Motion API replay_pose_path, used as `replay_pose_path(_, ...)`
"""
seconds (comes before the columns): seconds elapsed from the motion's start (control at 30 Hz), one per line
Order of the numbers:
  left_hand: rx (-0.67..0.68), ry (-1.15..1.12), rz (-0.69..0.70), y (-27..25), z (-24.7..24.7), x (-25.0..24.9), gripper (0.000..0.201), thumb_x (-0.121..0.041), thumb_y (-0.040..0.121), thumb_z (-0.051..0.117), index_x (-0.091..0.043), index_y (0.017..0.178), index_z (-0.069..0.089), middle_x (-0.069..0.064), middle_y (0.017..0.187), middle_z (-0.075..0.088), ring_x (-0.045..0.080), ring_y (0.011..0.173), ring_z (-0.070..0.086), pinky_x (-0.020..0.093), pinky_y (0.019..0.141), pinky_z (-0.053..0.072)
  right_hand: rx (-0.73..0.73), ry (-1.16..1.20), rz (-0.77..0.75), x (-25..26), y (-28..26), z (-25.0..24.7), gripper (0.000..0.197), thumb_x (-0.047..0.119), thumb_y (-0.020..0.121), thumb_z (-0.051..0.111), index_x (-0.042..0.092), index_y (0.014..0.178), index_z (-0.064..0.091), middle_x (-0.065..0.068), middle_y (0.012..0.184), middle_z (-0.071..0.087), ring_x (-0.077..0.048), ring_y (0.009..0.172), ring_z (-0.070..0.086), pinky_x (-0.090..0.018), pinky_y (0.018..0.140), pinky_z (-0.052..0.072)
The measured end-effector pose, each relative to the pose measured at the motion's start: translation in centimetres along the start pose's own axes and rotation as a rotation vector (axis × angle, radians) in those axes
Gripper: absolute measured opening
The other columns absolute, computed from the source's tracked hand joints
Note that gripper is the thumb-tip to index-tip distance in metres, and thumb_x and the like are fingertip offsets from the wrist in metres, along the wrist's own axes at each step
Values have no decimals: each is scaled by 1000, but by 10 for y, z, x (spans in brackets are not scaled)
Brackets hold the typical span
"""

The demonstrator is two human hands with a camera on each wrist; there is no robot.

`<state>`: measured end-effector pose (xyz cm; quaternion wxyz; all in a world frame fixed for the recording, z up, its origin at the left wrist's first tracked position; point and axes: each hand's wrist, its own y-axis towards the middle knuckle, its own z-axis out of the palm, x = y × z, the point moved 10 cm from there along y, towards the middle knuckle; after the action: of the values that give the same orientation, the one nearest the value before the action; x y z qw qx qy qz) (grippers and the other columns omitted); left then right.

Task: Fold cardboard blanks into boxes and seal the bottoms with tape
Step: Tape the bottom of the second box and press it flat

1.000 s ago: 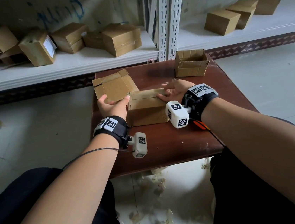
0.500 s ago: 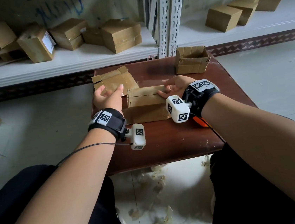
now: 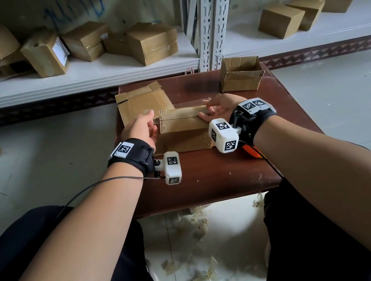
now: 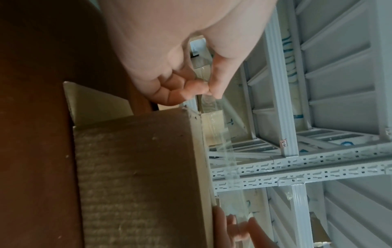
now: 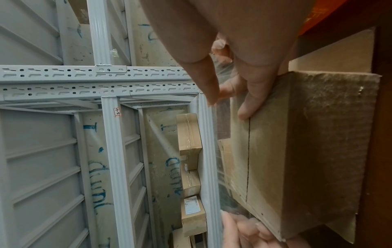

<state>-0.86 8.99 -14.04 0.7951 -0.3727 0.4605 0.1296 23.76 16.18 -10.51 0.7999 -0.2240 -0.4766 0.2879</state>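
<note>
Your left hand (image 3: 140,128) has come off the side of the box (image 3: 183,131). A second ago its thumb lay on the top of the box. Now it sits just left of the box, and its thumb and finger pinch one end of the clear tape (image 4: 224,151). Your right hand (image 3: 221,107) stays at the right end of the box. It pinches the other end of the tape, and one finger rests on the box top near the seam (image 3: 179,118).

So the tape hangs tight over the box but does not look stuck down along the seam yet. I think the flaps are shut and the next job is to lay the tape flat on the seam.

The box stands in the middle of the table (image 3: 208,184). A flat blank (image 3: 138,101) lies behind your left hand and touches the box. An open box (image 3: 241,77) sits at the far right corner, well apart from your hands. The left edge of the table is close to your left hand, so there is little room to pull out that way. The front of the table has more bare room.
</note>
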Motion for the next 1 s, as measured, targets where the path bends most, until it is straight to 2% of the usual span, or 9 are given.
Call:
replay_pose_path(0.07, 19, -19, -49, 1, 1, 5, 16, -15, 84, 83, -13, 80, 68, -2, 61, 54, 10, 51, 51, 22, 58, 53, -11, -25, 1, 0, 0, -1, 18, -7, 103, 50, 1, 116, 59, -9, 111, 64, -20, 106, 60, -46, 83, 59)
replay_pose_path(0.17, 45, -43, -106, 3, 1, 10, 19, -16, 86, 81, -15, 78, 64, -4, 63, 55, 6, 43, 50, 19, 52, 51, -30, -24, 2, 1, 1, -2, 24, -5, 105, 49, 2, 126, 58, -10, 104, 64, -17, 95, 60, -45, 87, 59)
replay_pose_path(0.3, 52, -104, -219, -2, -3, 20, 18, -18, 90, 79, -16, 86, 62, -7, 64, 59, 5, 52, 58, 21, 55, 54, -11, -43, 18, 0, -2, -1, 7, 0, 106, 51, 2, 103, 57, -6, 91, 63, -11, 59, 68, -36, 100, 55)
replay_pose_path(0.47, 78, -132, -274, -14, 2, 23, 16, -12, 90, 79, -14, 85, 64, -5, 69, 65, 4, 48, 63, 22, 48, 56, -30, -73, 25, 1, -3, -5, 7, 8, 108, 50, 5, 106, 56, -2, 89, 65, -15, 46, 70, -36, 109, 51)
replay_pose_path(0.67, 91, -110, -256, -17, 5, 20, 16, -14, 91, 79, -14, 94, 64, -4, 74, 63, 7, 47, 64, 26, 47, 56, -43, -147, -2, 5, 0, -9, 12, 5, 110, 44, 7, 104, 55, -4, 77, 67, -14, 45, 68, -36, 110, 51)
replay_pose_path(0.73, 86, -93, -256, -16, 4, 20, 18, -14, 90, 80, -15, 96, 63, -5, 73, 63, 8, 49, 64, 28, 47, 57, -59, -83, 20, 3, 0, -13, 14, 3, 109, 44, 8, 100, 54, -5, 77, 66, -12, 53, 65, -40, 98, 58)
replay_pose_path(0.8, 83, -87, -260, -18, 4, 19, 18, -15, 89, 81, -16, 94, 64, -5, 75, 64, 8, 56, 64, 28, 47, 56, -73, -102, 20, 5, 0, -11, 19, 4, 110, 42, 6, 95, 52, -3, 82, 57, -8, 60, 54, -34, 92, 58)
replay_pose_path(0.9, 86, -74, -264, -21, 5, 20, 15, -14, 90, 80, -15, 89, 65, -5, 75, 66, 7, 55, 66, 26, 45, 55, -99, -185, 20, 7, 1, -10, 33, 11, 112, 40, 7, 82, 52, -1, 81, 49, -9, 43, 56, -27, 102, 45)
replay_pose_path(1.0, 107, -26, -264, -19, 9, 21, 10, -15, 95, 75, -12, 90, 67, -4, 68, 72, 9, 53, 70, 23, 44, 54, -68, -114, 29, 5, -3, -9, 25, 5, 111, 42, 4, 89, 53, -5, 82, 55, -16, 38, 63, -32, 113, 45)
